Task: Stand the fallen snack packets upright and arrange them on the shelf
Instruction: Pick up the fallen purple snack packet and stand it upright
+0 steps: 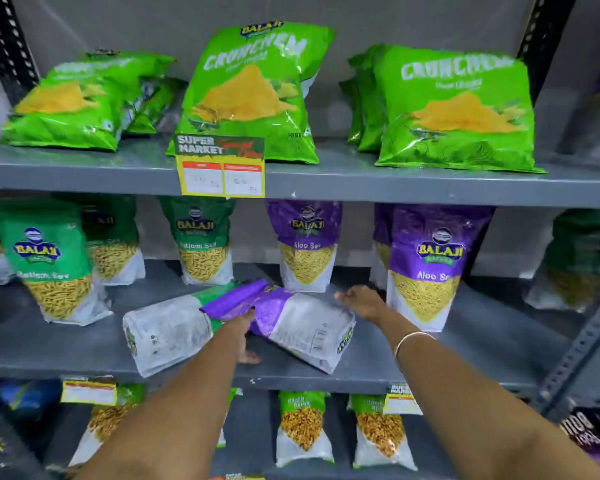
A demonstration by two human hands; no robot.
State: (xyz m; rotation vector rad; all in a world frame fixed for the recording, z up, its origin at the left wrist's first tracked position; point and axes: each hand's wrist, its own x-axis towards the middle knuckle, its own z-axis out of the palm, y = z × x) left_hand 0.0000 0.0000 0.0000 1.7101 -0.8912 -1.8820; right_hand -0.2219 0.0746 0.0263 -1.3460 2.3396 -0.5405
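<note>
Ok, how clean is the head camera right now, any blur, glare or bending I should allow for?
Head view: wide-angle bending bows the shelf edge and splays the uprights; print is soft on the left Crunchem bag and toward the corners; glare streaks the centre Crunchem bag; the fallen purple packet and both hands, left and right, read clearly.

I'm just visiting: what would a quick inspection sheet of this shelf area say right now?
Surface: grey middle shelf, bare at front right.
Job's things: purple packet and green packet lying flat, overlapping.
Clutter: price tag on upper shelf edge.
Hands: left hand on the purple packet's top end; right hand open at its far side.
Cables: nothing seen.
Surroundings: upright Aloo Sev packet at right, Crunchem bags above, more packets below.
</note>
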